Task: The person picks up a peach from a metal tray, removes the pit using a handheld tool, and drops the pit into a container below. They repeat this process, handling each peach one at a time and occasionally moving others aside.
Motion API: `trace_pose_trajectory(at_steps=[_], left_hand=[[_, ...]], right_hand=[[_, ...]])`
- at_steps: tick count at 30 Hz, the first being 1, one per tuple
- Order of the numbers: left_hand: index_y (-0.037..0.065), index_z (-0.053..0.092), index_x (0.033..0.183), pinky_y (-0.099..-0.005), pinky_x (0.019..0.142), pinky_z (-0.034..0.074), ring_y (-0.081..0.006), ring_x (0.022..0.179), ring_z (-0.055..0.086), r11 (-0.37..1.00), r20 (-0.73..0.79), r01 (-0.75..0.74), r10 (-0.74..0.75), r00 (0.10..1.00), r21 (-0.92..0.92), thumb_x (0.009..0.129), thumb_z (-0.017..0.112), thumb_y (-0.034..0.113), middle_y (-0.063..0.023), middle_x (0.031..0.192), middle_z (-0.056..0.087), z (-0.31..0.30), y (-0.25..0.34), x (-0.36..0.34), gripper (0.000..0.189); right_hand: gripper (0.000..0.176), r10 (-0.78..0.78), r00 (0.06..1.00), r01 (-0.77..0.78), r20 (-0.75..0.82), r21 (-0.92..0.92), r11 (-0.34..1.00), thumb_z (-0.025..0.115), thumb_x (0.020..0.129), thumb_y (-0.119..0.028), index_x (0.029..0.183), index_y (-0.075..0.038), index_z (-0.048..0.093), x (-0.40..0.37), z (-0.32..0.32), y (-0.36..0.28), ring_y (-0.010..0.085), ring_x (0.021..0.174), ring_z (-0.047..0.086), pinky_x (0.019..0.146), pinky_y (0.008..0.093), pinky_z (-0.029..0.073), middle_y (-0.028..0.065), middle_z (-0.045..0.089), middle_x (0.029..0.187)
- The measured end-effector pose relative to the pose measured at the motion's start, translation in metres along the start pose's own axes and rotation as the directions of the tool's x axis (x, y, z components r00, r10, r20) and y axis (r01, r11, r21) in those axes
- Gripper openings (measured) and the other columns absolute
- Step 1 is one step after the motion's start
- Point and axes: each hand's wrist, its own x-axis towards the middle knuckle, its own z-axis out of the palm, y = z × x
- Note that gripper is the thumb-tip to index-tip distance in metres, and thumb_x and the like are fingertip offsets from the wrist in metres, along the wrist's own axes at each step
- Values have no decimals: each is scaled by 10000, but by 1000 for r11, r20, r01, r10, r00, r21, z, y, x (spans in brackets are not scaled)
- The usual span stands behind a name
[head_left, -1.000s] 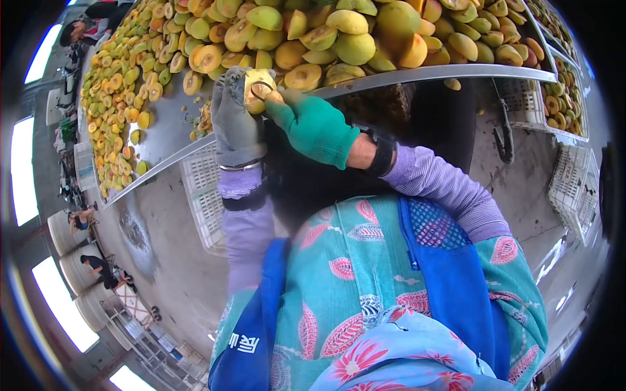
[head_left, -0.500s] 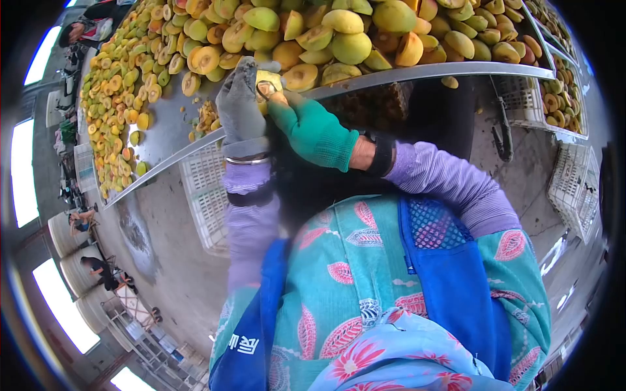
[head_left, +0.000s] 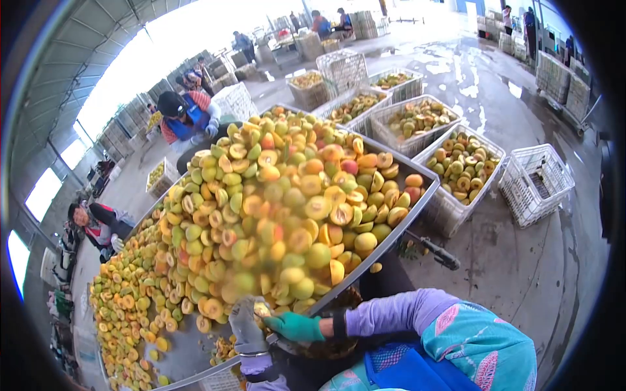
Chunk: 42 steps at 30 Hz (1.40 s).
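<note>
My left hand (head_left: 248, 328), in a grey glove, is closed around a yellow apricot half (head_left: 261, 309) at the near edge of the metal table. My right hand (head_left: 297, 326), in a green glove, meets it from the right, its fingers curled in against the fruit. Whether a small tool sits in the right fingers is hidden. Just beyond both hands rises a big heap of halved apricots (head_left: 287, 195), green, yellow and orange, some showing brown pits.
The metal table's raised rim (head_left: 391, 244) runs diagonally past my right side. White crates of fruit (head_left: 456, 166) line its far right side, with another white crate (head_left: 536, 184) beyond. Across the heap a person in a dark cap (head_left: 186, 117) works; another person (head_left: 98, 225) is at left.
My view has tilted up from my lap and hands to the whole table and hall, so my hands sit lower in view. Both hands stay together at the apricot half.
</note>
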Motion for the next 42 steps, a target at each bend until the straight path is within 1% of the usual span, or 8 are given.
trace_pose_trajectory(at_steps=[5,8,14,16,21,29,33,42], left_hand=[[-2,626,828,-306,478,500,-198,492,578,994,-214,-87,71,974,-62,933,539,264,-112,665,618,12,-10,8,299],[-15,641,793,-281,470,484,-182,476,571,374,376,-621,548,747,689,932,544,252,-107,654,627,-15,-14,30,316],[-8,682,843,-288,505,486,-172,527,611,405,428,-581,410,805,706,927,541,193,-83,653,652,-27,-25,50,259],[-15,680,836,-291,508,487,-168,530,607,21,725,-781,359,588,624,921,557,229,-77,639,645,-16,13,36,286],[33,690,895,-314,593,516,-269,676,659,752,2,-143,184,983,643,864,591,164,-142,807,685,-20,-29,53,167],[41,648,835,-381,624,467,-273,710,621,72,547,-579,254,798,812,881,548,203,-121,720,627,-7,13,33,195],[8,668,957,-279,697,499,-139,759,625,967,-5,-20,22,1000,253,962,458,219,-60,822,670,-5,-15,18,298],[-10,660,939,-283,697,480,-148,755,594,944,95,-205,186,978,260,958,493,237,-74,824,640,-10,-25,-7,299]], right_hand=[[582,413,910,-412,33,181,893,363,939,-603,698,-99,523,-16,-1,-69,143,373,459,327,287,355,34,494,530],[575,380,923,-383,55,212,899,352,940,-600,679,-109,497,-8,-1,-42,143,354,429,317,294,341,28,484,519],[526,334,939,-299,-78,293,908,360,954,-549,699,-111,502,-5,17,-35,152,331,395,320,305,314,27,435,474],[518,346,937,-323,-41,268,908,365,956,-539,728,-102,525,-6,15,-34,147,335,394,328,298,316,27,441,480],[487,386,922,-347,2,440,828,371,982,-487,844,-60,561,-1,18,-52,103,462,429,425,263,355,17,492,580],[484,446,865,-491,232,578,652,393,948,-543,713,-134,502,9,8,-26,133,379,386,333,287,276,3,449,529],[493,389,884,-457,260,295,839,409,947,-544,757,-110,543,0,-23,-46,142,403,423,380,282,334,13,484,553],[509,483,855,-412,189,-318,854,375,969,-538,957,-89,614,-9,-36,-75,142,429,470,411,311,402,41,519,590]])
